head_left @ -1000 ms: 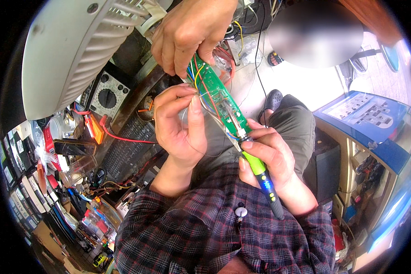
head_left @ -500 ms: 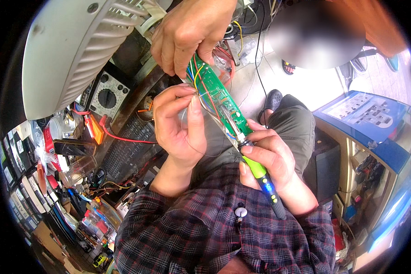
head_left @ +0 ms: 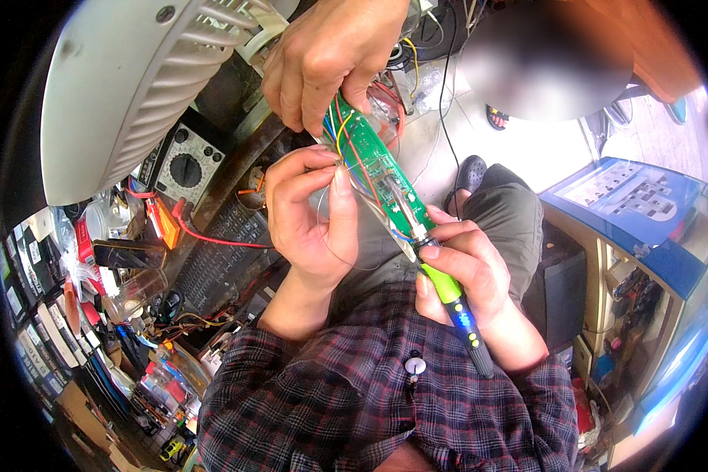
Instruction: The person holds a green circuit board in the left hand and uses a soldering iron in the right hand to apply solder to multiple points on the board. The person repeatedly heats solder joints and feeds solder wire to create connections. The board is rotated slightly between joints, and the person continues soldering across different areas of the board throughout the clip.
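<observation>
My right hand (head_left: 480,271) grips a soldering iron (head_left: 448,289) with a lime-green collar and dark handle. Its metal shaft slants up over a long green circuit board (head_left: 379,149), the tip at the parts near the board's middle. Between thumb and fingertips, my left hand (head_left: 311,212) pinches thin solder wire (head_left: 359,268), whose end points at the same spot; the rest loops down below the hand. Red, yellow, white and blue leads run along the board's left side. Another person's hand (head_left: 330,59) holds the board's far end from above.
A large off-white plastic housing (head_left: 126,86) fills the upper left. Below it sit a multimeter (head_left: 187,167) with a red lead and a dusty keyboard (head_left: 220,252). Cluttered boxes (head_left: 51,338) line the left. A blue-topped cabinet (head_left: 621,197) stands at right; a person is at the upper right.
The soldering iron and my right hand have shifted very slightly to the right. My left hand and the other person's hand stay nearly in place.
</observation>
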The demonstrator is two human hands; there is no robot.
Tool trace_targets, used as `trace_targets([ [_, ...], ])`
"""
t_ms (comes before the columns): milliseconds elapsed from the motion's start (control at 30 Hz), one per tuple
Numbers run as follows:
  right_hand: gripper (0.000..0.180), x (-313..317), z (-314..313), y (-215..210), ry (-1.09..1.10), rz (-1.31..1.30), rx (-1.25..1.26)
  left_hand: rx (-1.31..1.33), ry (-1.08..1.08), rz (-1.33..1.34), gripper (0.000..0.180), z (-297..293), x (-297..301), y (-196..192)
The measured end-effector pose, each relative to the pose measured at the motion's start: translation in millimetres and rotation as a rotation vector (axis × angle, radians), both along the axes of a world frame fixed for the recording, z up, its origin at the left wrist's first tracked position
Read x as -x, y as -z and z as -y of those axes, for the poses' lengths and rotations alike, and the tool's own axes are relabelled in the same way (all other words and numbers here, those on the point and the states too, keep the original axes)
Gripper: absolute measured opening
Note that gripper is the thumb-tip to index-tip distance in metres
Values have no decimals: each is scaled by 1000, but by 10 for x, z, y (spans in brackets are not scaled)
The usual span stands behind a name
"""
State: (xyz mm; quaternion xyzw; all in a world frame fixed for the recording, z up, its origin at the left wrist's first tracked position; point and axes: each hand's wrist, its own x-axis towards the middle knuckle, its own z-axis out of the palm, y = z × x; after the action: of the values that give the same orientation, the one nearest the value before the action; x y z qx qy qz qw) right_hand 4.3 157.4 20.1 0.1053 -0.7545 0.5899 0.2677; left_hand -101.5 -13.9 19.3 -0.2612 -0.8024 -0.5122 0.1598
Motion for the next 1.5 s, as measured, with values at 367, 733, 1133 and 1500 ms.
trace_targets([
  [367, 43, 0, 11, 5, 9, 13, -21, 2, 2, -2, 12, -11, -9, -4],
  [733, 44, 3, 18, 0, 18, 13, -38, 9, 12, -13, 12, -1, 4, -9],
  [1133, 43, -7, 3, -2, -1, 19, -36, 7, -3, -17, 9, -18, 1, -5],
  [1500, 43, 2, 1, -19, 3, 19, -38, 13, 3, -16, 11, 0, 6, 0],
])
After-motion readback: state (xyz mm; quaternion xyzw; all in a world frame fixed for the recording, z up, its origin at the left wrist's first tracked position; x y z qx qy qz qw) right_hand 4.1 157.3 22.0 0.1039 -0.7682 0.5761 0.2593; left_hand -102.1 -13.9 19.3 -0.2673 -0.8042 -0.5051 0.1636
